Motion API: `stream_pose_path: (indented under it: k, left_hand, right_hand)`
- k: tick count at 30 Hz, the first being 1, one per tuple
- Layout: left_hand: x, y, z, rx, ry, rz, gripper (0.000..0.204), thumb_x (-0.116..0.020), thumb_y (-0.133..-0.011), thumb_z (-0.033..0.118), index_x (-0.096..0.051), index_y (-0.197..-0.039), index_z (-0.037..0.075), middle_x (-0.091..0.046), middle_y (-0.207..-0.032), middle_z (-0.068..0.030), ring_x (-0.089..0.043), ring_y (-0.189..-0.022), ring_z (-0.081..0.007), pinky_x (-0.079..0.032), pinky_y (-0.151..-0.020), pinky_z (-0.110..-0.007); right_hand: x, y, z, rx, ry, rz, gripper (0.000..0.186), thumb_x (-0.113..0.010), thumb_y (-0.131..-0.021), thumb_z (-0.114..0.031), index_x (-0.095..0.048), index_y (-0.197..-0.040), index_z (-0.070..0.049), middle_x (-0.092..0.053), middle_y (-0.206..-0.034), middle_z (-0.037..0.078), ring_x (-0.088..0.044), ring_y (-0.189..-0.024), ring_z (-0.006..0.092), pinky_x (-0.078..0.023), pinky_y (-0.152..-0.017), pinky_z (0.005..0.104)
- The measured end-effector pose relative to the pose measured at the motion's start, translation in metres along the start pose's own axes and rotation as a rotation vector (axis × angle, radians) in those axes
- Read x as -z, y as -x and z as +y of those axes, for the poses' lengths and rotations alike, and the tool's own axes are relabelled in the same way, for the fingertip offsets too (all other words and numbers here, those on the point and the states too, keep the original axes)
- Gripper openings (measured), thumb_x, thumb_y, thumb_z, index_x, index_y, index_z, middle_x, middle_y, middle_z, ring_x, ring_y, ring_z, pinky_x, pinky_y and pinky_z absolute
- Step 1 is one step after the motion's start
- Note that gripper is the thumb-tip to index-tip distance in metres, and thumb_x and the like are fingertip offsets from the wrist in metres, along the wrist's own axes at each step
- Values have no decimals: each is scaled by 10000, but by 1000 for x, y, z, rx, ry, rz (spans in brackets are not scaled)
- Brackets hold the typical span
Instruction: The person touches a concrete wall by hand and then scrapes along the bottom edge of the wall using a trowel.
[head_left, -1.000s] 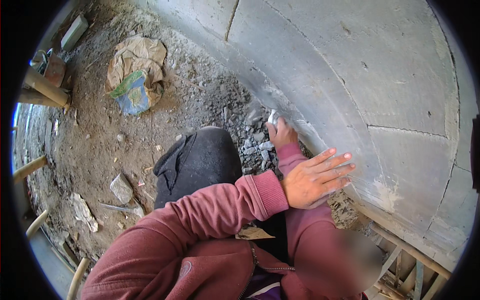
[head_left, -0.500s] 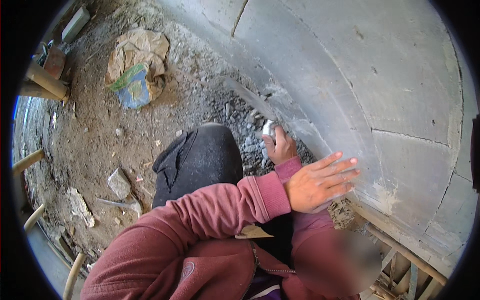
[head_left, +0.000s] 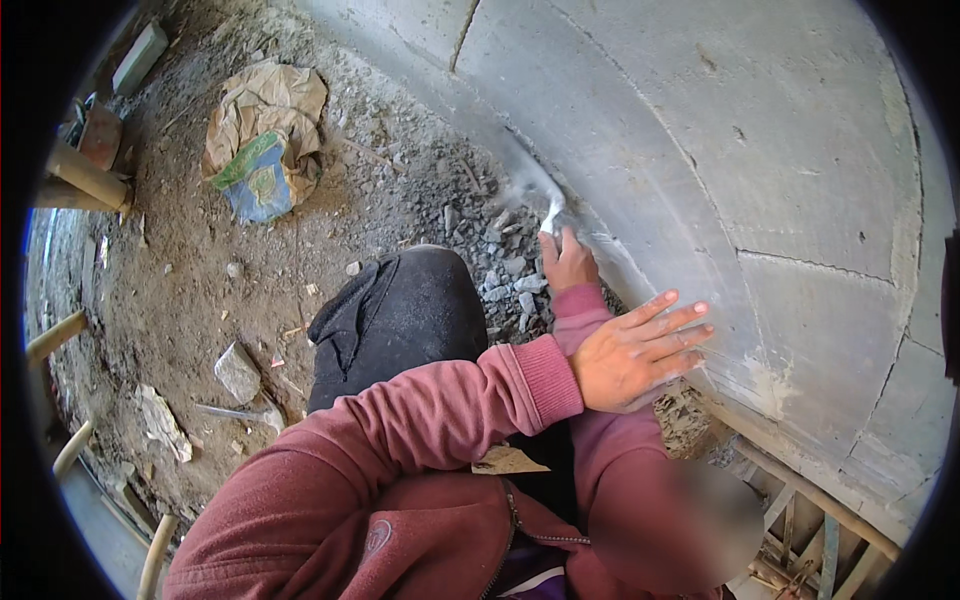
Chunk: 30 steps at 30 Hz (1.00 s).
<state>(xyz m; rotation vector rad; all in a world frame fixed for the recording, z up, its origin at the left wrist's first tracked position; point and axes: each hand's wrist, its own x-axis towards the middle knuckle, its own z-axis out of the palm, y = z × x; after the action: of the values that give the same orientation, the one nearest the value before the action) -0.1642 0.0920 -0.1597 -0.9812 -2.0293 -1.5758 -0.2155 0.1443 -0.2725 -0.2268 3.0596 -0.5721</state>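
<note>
My left hand [head_left: 640, 358] lies with fingers spread against the grey block wall [head_left: 810, 170], its forearm crossing over my right one. Below and beyond it, my right hand [head_left: 572, 262] is closed round the whitish handle of a long, flat-bladed tool [head_left: 552, 203]. The blade is smeared by motion along the foot of the wall, so its exact kind cannot be made out. Grey gravel [head_left: 505, 270] lies heaped beside the tool, next to the wall's base.
My dark-trousered knee [head_left: 405, 310] stands left of the gravel. A crumpled paper sack [head_left: 265, 140] lies on the dirt floor, with a hammer [head_left: 255, 411] and a stone [head_left: 238, 373] nearer. Wooden poles [head_left: 815, 510] are at lower right, and bamboo ends [head_left: 57, 335] line the left edge.
The tool and my right hand have moved a little away from me along the wall's foot, and the blade has turned closer to the wall. My left hand has stayed nearly still.
</note>
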Motion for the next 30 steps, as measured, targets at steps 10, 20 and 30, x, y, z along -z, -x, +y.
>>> stream_pose_path:
  k: [10, 20, 30]
  left_hand:
    - [-3, 1, -4, -19, -9, 35, 423, -607, -701, 117, -563, -1120, 84, -445, -1343, -88, -278, -1344, -278, -182, -1112, -464]
    - [-10, 1, 1, -26, 4, -3, 411, -598, -696, 108, -573, -1105, 76, -435, -1352, -89, -279, -1344, -275, -168, -1116, -462]
    - [-15, 2, 5, -57, 12, -22, 446, -589, -688, 105, -568, -1133, 81, -438, -1353, -80, -280, -1343, -272, -162, -1118, -463]
  right_hand:
    - [15, 5, 16, 332, -53, -4, 395, -607, -814, -402, -553, -878, -17, -592, -730, 219, -559, -677, 440, -455, -588, 477]
    - [34, 3, 14, 80, -28, 77, 353, -588, -831, -385, -537, -867, -38, -602, -699, 216, -581, -666, 424, -456, -561, 475]
    - [44, 16, 22, 159, 6, -79, 364, -602, -825, -365, -536, -868, -9, -588, -698, 239, -588, -685, 421, -461, -564, 451]
